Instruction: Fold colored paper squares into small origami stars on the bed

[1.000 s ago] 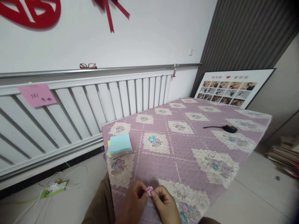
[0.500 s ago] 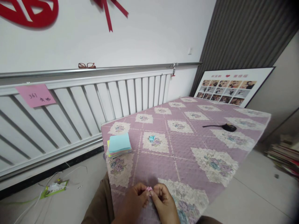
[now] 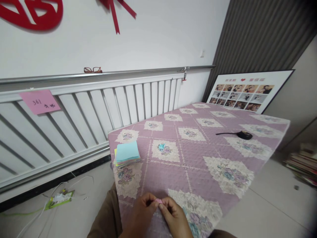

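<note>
Between the fingertips of both hands is a small folded piece of pink paper [image 3: 158, 200], mostly covered by the fingers. My left hand [image 3: 146, 208] pinches its left side, and my right hand [image 3: 171, 211] pinches the right side, thumbs close together. Both hands are over the near edge of the table, on the purple floral tablecloth [image 3: 163, 178]. Farther forward lies a small folded blue paper piece [image 3: 161, 146]. A stack of coloured paper squares [image 3: 127, 152], light blue on top, sits at the table's left edge.
A black corded object [image 3: 244, 135] lies toward the table's right side. A framed photo board [image 3: 244, 91] leans at the far end. Along the left runs a white radiator [image 3: 99, 109] bearing a pink note [image 3: 39, 101]. A power strip [image 3: 60, 199] with cables lies on the floor.
The fingers have shifted slightly on the pink paper, which now shows a flatter outline. The whole view has moved a little; the other objects stay in place.
</note>
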### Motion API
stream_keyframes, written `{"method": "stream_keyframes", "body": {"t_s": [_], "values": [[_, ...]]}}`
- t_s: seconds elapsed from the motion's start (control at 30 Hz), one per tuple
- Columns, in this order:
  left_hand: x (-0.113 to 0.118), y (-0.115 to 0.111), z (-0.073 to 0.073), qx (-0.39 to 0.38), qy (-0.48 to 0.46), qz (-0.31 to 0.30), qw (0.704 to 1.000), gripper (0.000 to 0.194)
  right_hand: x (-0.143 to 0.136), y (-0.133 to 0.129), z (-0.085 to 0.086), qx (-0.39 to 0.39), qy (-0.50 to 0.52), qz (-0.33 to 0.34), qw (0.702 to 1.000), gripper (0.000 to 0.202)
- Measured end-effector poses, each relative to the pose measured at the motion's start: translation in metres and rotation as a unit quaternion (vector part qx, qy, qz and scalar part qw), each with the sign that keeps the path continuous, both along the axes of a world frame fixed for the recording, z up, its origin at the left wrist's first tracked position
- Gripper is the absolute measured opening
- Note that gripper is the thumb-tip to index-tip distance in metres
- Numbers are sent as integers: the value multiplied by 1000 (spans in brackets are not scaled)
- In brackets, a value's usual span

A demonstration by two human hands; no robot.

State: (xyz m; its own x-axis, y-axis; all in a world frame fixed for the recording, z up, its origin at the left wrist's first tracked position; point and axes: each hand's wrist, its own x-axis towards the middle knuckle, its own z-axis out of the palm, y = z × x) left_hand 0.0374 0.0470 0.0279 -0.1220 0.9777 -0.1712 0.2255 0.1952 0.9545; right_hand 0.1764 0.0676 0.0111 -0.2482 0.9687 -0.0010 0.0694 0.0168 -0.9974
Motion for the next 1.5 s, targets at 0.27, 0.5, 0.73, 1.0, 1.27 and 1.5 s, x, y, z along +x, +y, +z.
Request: {"method": "stream_keyframes", "body": {"t_s": [0.27, 0.5, 0.73, 1.0, 1.27, 1.5], "values": [[0, 2, 7, -21, -1, -6, 1000, 13, 0, -1, -1, 19, -27, -8, 999, 37], [-6, 4, 6, -9, -39, -10, 999, 18, -2, -2, -4, 38, -22, -28, 999, 33], [-18, -1, -4, 51, 123, -70, 989, 17, 5, 1, -13, 178, -139, 3, 974, 16], [-17, -6, -10, 118, 259, -111, 952, 19, 12, 4, -10, 262, -247, 45, 932, 12], [-20, -3, -20, 124, 264, -117, 949, 19, 14, 5, -18, 291, -293, 40, 910, 16], [-21, -2, -10, 119, 243, -110, 957, 21, 9, 5, -20, 315, -333, 19, 889, 16]]}}
